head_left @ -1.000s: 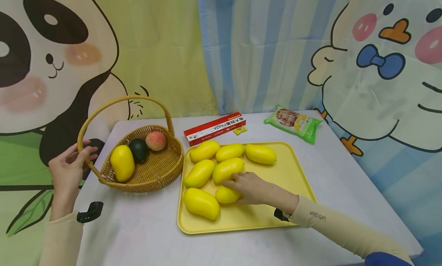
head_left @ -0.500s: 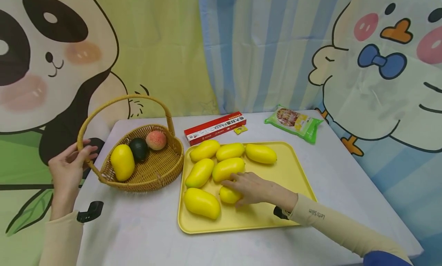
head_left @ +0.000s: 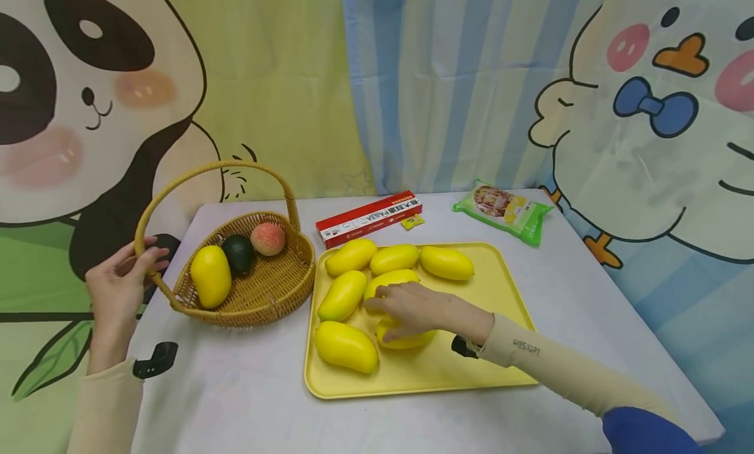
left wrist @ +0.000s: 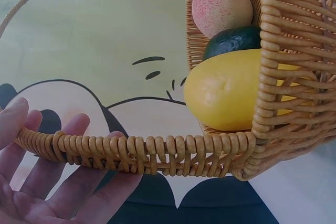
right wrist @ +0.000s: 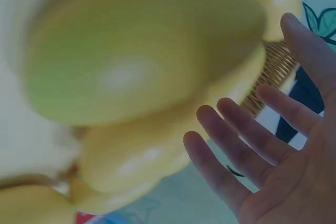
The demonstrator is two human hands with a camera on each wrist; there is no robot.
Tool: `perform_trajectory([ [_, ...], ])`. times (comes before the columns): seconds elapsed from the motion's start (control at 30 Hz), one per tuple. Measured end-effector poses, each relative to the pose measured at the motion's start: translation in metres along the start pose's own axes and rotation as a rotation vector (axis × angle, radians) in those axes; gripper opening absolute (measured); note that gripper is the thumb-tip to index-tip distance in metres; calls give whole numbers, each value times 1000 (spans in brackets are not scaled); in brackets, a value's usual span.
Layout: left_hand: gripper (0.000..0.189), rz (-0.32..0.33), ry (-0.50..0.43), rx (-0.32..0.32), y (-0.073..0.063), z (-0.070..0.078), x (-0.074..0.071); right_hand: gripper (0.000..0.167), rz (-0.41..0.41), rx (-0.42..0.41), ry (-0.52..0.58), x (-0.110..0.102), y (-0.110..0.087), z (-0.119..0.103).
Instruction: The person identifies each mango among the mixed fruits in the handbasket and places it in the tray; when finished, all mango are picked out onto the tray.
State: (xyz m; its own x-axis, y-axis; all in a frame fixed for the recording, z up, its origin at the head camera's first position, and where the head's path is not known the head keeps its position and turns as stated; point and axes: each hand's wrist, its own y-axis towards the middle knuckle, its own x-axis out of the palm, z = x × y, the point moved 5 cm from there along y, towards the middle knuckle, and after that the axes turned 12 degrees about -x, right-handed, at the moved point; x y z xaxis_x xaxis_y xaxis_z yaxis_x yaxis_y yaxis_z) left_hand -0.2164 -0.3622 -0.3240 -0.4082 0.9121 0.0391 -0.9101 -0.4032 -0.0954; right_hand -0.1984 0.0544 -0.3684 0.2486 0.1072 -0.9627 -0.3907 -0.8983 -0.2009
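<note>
My left hand (head_left: 118,287) holds the wicker basket's handle (left wrist: 157,155) near its lower left end, thumb on one side and fingers on the other. Inside the basket (head_left: 277,303) lie a yellow mango (head_left: 211,277), a dark green avocado-like fruit (head_left: 238,254) and a pink peach (head_left: 268,239). Over the yellow tray (head_left: 489,362) hovers my right hand (head_left: 421,307), its fingers spread and holding nothing in the right wrist view. Just under it is a yellow mango (head_left: 412,340), partly hidden by the hand. Another mango (head_left: 391,279) lies right behind the fingers.
Several more mangoes, such as one at the front left (head_left: 346,347), fill the tray's left and back. Behind the tray lie a red pasta box (head_left: 369,218), a small yellow packet (head_left: 412,222) and a green food bag (head_left: 502,212). Printed curtains hang behind the table.
My right hand has let go of the front mango and lifted slightly up and left. That mango has shifted right and now shows more of its length. My left hand stays on the handle.
</note>
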Motion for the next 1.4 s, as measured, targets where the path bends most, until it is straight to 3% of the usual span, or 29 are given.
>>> perform_trajectory([
  [0.17,33,7,6,1,1,1,-1,64,6,-17,-2,-35,41,-1],
  [0.43,33,0,5,-9,-1,-1,-1,70,42,-145,-112,-82,134,-17],
  [0.6,32,14,15,-17,0,-2,-5,74,6,-223,-254,-89,192,-34],
  [0.77,30,-12,11,-14,1,-2,-6,73,-47,-229,-298,-84,238,-44],
  [0.97,28,-90,9,15,2,-2,-1,69,-89,-225,-392,-68,277,-43],
  [1.2,32,-72,37,8,-1,-6,-3,76,-156,-225,-485,-52,304,-44],
  [1.4,31,-70,39,7,4,-5,-3,76,-219,-198,-511,-50,313,-44],
])
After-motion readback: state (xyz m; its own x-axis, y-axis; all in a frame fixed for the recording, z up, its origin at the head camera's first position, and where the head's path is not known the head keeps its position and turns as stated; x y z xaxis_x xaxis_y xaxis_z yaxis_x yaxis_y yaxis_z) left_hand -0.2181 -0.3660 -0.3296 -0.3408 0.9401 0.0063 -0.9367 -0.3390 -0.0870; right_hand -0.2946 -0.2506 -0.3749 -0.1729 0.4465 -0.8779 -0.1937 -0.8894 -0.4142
